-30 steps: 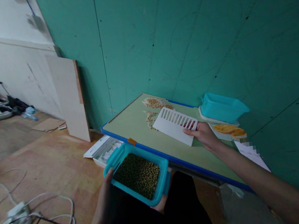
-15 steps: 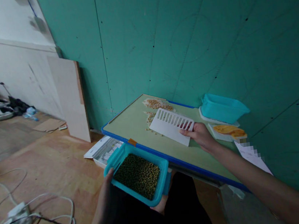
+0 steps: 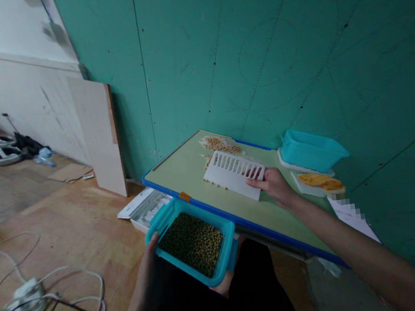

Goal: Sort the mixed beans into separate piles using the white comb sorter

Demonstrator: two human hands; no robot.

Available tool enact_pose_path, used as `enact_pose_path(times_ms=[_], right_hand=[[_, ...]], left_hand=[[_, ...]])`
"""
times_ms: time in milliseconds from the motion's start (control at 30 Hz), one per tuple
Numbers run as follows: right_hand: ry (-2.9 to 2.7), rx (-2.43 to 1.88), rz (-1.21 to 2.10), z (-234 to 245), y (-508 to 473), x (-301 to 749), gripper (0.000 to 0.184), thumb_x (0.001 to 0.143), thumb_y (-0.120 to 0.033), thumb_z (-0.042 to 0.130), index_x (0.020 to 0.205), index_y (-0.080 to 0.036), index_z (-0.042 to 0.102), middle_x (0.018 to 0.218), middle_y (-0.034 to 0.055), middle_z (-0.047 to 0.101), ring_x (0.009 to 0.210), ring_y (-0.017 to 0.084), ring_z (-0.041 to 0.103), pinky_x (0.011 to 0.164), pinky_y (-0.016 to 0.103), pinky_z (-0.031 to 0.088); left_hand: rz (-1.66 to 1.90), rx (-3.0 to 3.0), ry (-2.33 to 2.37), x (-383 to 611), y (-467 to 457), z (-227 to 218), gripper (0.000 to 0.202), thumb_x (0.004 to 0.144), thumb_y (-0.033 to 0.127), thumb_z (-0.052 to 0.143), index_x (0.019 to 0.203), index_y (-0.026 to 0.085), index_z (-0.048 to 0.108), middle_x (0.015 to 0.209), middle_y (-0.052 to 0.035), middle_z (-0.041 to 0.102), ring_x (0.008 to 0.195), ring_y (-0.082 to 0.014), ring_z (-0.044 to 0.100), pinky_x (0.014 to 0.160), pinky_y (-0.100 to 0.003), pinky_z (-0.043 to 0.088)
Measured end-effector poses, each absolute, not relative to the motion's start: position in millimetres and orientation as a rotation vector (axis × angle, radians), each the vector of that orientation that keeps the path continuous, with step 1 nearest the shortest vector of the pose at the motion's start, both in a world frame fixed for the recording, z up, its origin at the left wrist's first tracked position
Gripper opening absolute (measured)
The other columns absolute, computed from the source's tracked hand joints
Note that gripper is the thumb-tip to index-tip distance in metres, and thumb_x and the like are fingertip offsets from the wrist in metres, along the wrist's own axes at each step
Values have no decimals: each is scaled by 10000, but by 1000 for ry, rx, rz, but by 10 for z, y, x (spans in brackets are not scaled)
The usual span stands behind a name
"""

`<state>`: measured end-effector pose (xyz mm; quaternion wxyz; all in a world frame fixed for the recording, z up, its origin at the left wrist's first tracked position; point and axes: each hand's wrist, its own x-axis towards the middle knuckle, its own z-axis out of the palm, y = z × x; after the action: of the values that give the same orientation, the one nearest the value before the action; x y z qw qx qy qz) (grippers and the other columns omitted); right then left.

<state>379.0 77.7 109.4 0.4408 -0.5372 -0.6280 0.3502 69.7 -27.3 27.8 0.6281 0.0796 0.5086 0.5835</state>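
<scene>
My right hand (image 3: 275,186) grips the near corner of a white slotted scraper (image 3: 233,174) that stands on the green tabletop (image 3: 179,172), its far edge against scattered tan beans (image 3: 220,145). My left hand (image 3: 151,249) holds a teal box (image 3: 165,217) filled with green beans (image 3: 193,243) below the table's blue front edge, over my lap. Fingers of that hand show under the box's near side.
A teal container (image 3: 310,149) on a white lid and a white tray with yellow pieces (image 3: 320,181) sit at the table's right. Paper (image 3: 350,213) lies near the right edge. On the floor are a white box (image 3: 144,210), cables and a power strip (image 3: 22,302). A board (image 3: 100,139) leans on the wall.
My right hand has slid the white scraper leftward and toward the table's front, pushing into the tan beans. The box of green beans has stayed put.
</scene>
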Motion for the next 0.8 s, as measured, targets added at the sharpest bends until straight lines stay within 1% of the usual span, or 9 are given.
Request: enact_pose_path(times_ms=[67,167,300,467,567,633,733,800], right_hand=[[-1585,-1355,852,1102,759,3807,416,642,-484,840,890,-151,815,968,116,810,869,299,740,814,417,562],[-1628,-1363,813,1112,725,3825,393,661,-499,827,854,-157,810,939,114,811,867,308,744,811,425,569],[-1670,-1349,781,1123,663,3843,381,703,-498,801,894,-168,812,954,100,812,907,318,751,836,435,579],[-1776,-1389,688,1133,510,3807,355,773,-474,736,917,-161,820,902,88,814,862,331,765,793,446,601],[-1838,-1359,604,1129,337,3708,317,843,-427,689,971,-168,820,963,86,815,892,319,773,777,414,614],[-1893,-1331,552,1123,198,3613,276,892,-376,654,1013,-187,815,1017,77,812,915,295,777,773,374,617],[-2006,-1278,447,1119,-5,3446,229,942,-302,618,1047,-223,806,1019,54,815,887,245,784,754,307,610],[-2051,-1228,385,1119,-113,3334,229,961,-263,598,1077,-240,794,1000,38,818,854,214,787,746,271,603]], left_hand=[[1309,127,1130,675,-237,237,594,926,341,605,1498,193,547,1117,-138,814,1097,-363,746,962,-490,592],[1256,86,1086,640,-217,202,619,948,360,578,1539,196,498,1099,-132,819,1076,-355,756,961,-485,595],[1225,96,1069,625,-257,224,641,943,430,574,1525,169,517,1084,-143,820,1094,-373,747,953,-499,599],[1181,100,1071,652,-300,241,676,894,516,632,1480,185,566,1092,-124,820,1134,-397,725,931,-531,606],[1143,119,1011,669,-296,224,689,888,564,607,1463,186,582,1097,-129,816,1152,-404,715,924,-537,605],[1170,166,1008,674,-289,224,687,875,559,624,1455,191,590,1095,-125,816,1149,-405,715,918,-537,605],[1209,225,1035,678,-281,250,668,851,546,663,1416,189,628,1084,-119,818,1132,-415,719,885,-539,614],[1205,226,1043,678,-277,273,653,840,560,675,1370,177,667,1050,-125,821,1107,-423,725,847,-537,623]])
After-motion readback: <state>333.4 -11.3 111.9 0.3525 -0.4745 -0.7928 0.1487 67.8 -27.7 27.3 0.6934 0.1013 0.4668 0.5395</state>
